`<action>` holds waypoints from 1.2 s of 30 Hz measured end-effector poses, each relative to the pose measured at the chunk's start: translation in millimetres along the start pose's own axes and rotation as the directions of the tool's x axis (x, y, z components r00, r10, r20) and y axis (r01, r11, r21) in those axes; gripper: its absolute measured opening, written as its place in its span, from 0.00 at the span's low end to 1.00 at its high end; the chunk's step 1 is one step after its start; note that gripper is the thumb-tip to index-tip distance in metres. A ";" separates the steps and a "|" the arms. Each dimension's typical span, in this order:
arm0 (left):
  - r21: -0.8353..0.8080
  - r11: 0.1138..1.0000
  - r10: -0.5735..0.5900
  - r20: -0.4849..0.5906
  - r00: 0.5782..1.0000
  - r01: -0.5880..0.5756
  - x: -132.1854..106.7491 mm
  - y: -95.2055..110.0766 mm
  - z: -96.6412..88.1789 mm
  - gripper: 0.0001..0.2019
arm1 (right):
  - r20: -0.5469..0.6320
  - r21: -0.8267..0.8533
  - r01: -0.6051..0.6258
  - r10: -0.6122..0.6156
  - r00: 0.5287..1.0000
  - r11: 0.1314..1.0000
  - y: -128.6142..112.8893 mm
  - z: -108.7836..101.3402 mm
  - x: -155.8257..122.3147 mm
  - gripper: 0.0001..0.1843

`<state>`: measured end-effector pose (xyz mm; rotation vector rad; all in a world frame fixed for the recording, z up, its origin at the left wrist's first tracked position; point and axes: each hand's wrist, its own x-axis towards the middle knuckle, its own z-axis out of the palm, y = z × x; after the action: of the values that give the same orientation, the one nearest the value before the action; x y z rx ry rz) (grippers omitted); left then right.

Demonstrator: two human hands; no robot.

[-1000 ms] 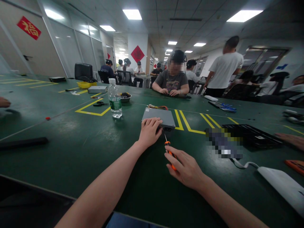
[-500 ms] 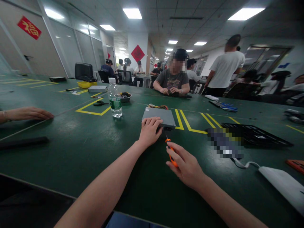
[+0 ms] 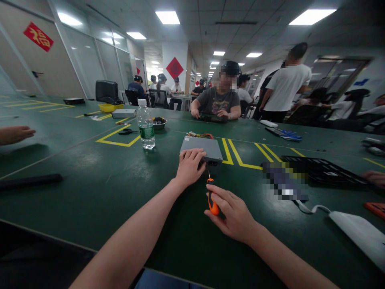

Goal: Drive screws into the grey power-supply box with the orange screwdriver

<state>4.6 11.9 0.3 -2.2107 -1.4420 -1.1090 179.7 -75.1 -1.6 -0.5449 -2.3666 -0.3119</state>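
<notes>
A grey metal computer power supply (image 3: 207,145) lies on the green table, with coloured cables (image 3: 201,135) behind it. My left hand (image 3: 191,164) grips its near left part, fingers over the top and thumb at the front face. In my right hand (image 3: 230,206) is a screwdriver (image 3: 213,202) with an orange and black handle, held between thumb and fingers. Its thin shaft points away from me toward the front face near the socket. Whether the tip touches the case is too small to tell.
A water bottle (image 3: 146,126) stands left of the power supply, near a small metal bowl (image 3: 159,123). To the right lie a black panel (image 3: 323,170) and a white device with a cable (image 3: 357,233). Co-workers' hands show at the left (image 3: 16,134) and right edges; another person sits opposite.
The screwdriver and my right hand have shifted slightly left, and the handle stands straighter. My left hand stays put. At the left, a co-worker's hand has drawn back.
</notes>
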 end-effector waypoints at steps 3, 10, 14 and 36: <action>-0.005 1.000 0.000 -0.003 1.000 0.000 0.5 -0.1 0.4 0.14 | 0.047 0.033 -0.039 0.037 0.998 0.999 -1.3 -2.7 0.8 0.18; -0.003 1.000 -0.011 0.003 1.000 0.011 0.8 1.5 -1.8 0.13 | 0.083 -0.071 0.059 -0.053 0.995 0.996 -4.3 -3.8 4.6 0.15; 0.001 1.000 -0.018 0.001 1.000 0.018 0.9 2.6 -1.9 0.14 | 0.000 -0.019 0.027 -0.027 1.000 0.999 -2.4 2.1 1.2 0.11; -0.009 1.000 -0.016 -0.009 1.000 0.016 1.1 3.2 -2.6 0.12 | 0.227 -0.016 0.007 -0.004 0.974 1.000 -7.3 -3.8 7.4 0.20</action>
<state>6.4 9.6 3.4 -2.2008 -1.4566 -1.1314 173.4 -80.6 5.6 -0.6103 -2.5883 -0.2853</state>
